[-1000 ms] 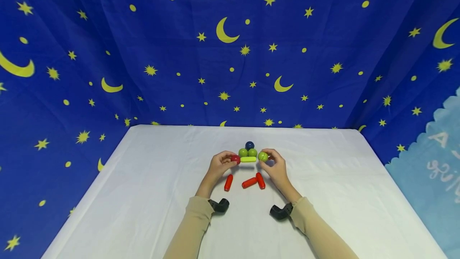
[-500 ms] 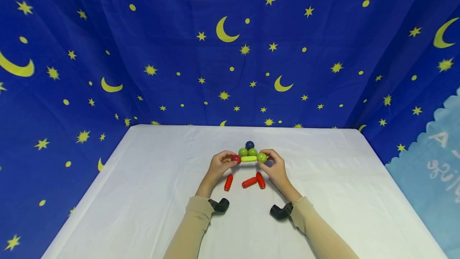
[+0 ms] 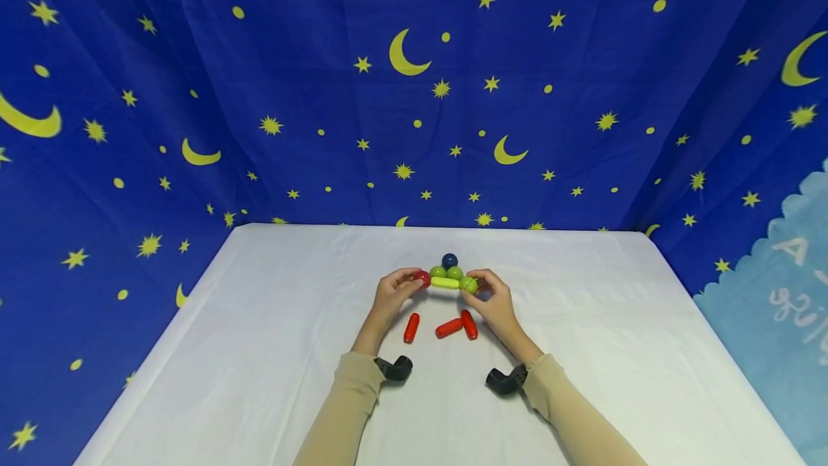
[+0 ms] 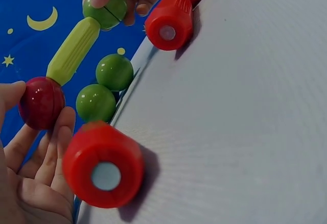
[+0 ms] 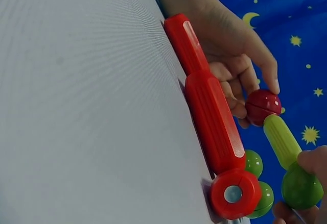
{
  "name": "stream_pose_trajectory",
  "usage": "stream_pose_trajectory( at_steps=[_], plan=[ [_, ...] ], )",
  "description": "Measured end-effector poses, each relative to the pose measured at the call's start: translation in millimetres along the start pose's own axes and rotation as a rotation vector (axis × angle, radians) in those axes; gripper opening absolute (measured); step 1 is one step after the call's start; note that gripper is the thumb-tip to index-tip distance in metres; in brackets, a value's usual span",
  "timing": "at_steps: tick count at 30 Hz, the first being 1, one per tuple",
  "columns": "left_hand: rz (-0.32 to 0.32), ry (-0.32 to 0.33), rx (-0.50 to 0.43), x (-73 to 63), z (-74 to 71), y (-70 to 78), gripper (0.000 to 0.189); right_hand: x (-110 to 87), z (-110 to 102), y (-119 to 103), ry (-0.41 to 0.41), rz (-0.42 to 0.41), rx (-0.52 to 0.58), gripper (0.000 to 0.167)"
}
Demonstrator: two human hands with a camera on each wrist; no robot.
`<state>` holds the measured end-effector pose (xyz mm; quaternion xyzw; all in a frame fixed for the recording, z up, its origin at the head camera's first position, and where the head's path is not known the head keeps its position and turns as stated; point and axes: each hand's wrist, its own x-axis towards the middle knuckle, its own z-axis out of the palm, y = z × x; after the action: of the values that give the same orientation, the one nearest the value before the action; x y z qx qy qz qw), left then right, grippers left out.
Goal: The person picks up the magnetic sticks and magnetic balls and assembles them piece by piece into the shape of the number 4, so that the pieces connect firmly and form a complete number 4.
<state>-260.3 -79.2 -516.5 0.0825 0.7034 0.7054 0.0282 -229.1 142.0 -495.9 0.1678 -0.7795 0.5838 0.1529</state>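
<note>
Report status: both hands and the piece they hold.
Left hand pinching red ball. Right hand pinching green ball. Yellow-green rod between, touching both. Three red rods nearby, seemingly not in the way.

Right grip cropped by its wrist view's edge, held green ball partly covered, lettering cut off

Both forearms reach toward the tabletop's far edge; the left hand pinches between thumb and fingers; the right hand, facing it, does likewise.

The head view is bright; the wrist views are dimmer; glints dot the red ball.
</note>
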Motion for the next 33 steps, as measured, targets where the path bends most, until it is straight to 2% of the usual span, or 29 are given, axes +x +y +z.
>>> stream_pose_trajectory(
  at_steps=[3, 7, 12, 21, 25, 28, 33],
  plan=[
    [-0.004, 0.036, -0.022, 2.4, 0.4, -3.9, 0.034, -0.5, 1, 2, -0.022, 0.007, 0.046, 0.034],
    [-0.007, 0.082, -0.106, 4.8, 0.5, -6.1, 0.035, -1.9, 3, 3, -0.068, 0.004, 0.112, 0.036],
    [-0.011, 0.105, -0.180, 6.4, -1.2, -7.1, 0.034, -4.2, 8, -2, -0.105, 0.009, 0.142, 0.039],
    [-0.065, 0.106, -0.219, 6.4, -1.6, -5.1, 0.045, -8.7, 16, -10, -0.184, -0.014, 0.153, 0.040],
    [-0.062, 0.083, -0.235, 5.4, -1.0, -3.6, 0.052, -10.8, 19, -12, -0.202, -0.027, 0.144, 0.041],
    [-0.058, 0.059, -0.230, 4.8, -0.8, -4.0, 0.054, -13.2, 23, -14, -0.209, -0.035, 0.120, 0.040],
    [-0.091, 0.041, -0.183, 4.8, -0.7, -4.7, 0.053, -17.3, 29, -22, -0.221, -0.057, 0.074, 0.038]
  ],
)
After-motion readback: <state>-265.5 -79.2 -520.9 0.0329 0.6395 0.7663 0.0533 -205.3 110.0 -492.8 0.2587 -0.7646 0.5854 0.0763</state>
